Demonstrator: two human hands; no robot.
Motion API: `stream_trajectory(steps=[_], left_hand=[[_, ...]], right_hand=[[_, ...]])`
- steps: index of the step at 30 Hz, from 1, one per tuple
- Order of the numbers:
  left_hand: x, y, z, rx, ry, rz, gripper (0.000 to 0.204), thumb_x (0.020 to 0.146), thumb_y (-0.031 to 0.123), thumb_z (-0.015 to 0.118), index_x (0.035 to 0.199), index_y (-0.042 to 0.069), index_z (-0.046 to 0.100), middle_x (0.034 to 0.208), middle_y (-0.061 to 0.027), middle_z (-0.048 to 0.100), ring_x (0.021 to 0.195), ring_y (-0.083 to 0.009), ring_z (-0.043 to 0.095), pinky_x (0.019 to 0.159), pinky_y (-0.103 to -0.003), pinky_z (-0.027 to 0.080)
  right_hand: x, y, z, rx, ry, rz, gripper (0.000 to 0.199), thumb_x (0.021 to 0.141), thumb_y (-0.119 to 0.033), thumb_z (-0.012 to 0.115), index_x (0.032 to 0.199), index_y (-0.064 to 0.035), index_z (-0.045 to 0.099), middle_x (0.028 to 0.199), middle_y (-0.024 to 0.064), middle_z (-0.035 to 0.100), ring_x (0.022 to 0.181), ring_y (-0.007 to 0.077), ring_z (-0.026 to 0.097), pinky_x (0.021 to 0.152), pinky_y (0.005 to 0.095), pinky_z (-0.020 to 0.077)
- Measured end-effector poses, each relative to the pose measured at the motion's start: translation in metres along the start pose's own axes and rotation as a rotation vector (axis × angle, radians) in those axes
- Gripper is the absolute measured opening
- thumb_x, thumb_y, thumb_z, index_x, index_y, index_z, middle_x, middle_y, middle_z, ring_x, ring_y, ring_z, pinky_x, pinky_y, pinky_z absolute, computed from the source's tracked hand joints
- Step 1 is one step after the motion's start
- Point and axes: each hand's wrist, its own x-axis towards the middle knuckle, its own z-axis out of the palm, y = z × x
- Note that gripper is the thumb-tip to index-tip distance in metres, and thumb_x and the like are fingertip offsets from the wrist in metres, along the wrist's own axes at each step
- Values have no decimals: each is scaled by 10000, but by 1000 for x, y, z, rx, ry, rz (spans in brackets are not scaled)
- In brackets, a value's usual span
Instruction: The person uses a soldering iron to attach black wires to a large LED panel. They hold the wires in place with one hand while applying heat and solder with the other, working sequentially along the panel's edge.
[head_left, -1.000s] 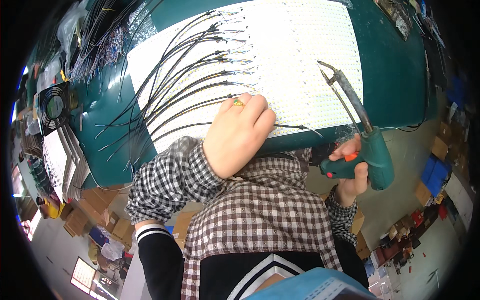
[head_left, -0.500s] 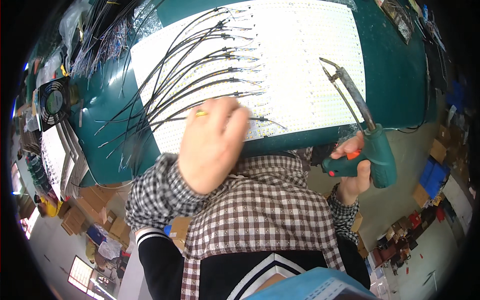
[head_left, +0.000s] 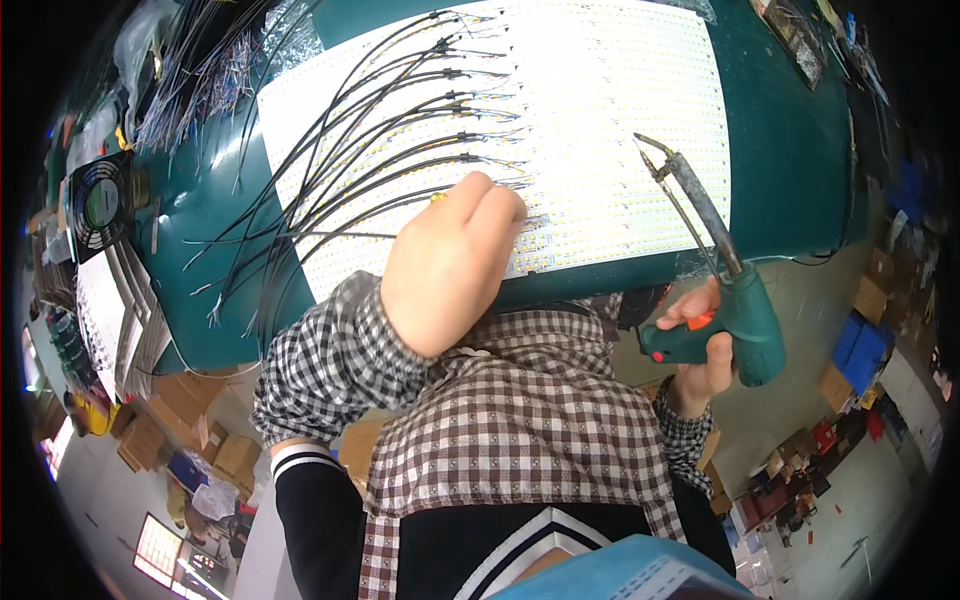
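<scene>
My right hand (head_left: 712,362) grips the handle of a green soldering gun (head_left: 757,330) with a red trigger. Its long metal barrel (head_left: 706,205) and thin solder feed tube point up and left, over the right part of a white LED board sheet (head_left: 630,130). My left hand (head_left: 452,265) is closed at the sheet's lower middle, pinching the end of a black cable (head_left: 365,235); its fingertips are mostly hidden behind the hand. Farther up, several black cables (head_left: 420,143) lie across the left half, their thin coloured wire ends resting in a column along the sheet's middle.
A green work table (head_left: 790,160) carries the sheet. To the left stand a small black fan (head_left: 100,203) and a stack of white panels (head_left: 108,310). A bundle of loose wires (head_left: 205,90) lies at the far left. Cardboard boxes (head_left: 240,460) sit on the floor.
My left hand has shifted right and slightly downward along the sheet, drawing the lowest cable's end under it. The soldering gun has moved slightly left and down in my right hand.
</scene>
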Motion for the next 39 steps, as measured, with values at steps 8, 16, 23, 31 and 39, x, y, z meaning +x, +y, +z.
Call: stream_trajectory(steps=[8,16,23,31,39], left_hand=[[3,-11,5,-62,26,-59,127,852,-21,710,941,27,634,859,-101,611,684,-251,648,606,-346,522],[4,-15,8,-187,69,-80,168,783,-13,726,870,55,599,833,-110,589,704,-318,633,611,-409,515],[3,-15,9,-181,82,-75,167,794,-21,726,865,48,592,820,-95,582,673,-266,617,591,-371,503],[3,-17,10,-173,81,-60,142,820,-36,723,866,31,608,814,-66,582,617,-174,590,555,-295,487],[-2,-11,10,-132,87,-72,122,816,-2,717,857,41,610,799,-93,584,637,-242,609,581,-345,501]], right_hand=[[-10,-3,3,-46,-25,61,756,957,-451,723,1389,128,500,1061,154,666,916,248,702,799,379,621],[-23,-6,8,-179,-110,77,703,999,-430,645,1400,124,485,1151,184,648,947,269,702,869,404,589],[-30,-10,11,-247,-130,168,715,979,-446,680,1397,109,511,1145,173,665,951,257,706,902,410,575],[-30,-5,13,-199,-80,154,556,868,-322,864,1208,65,655,1004,151,731,872,226,727,808,350,609],[-32,-6,13,-275,-121,153,425,855,-268,856,1112,37,710,983,117,741,830,194,727,795,350,597]])
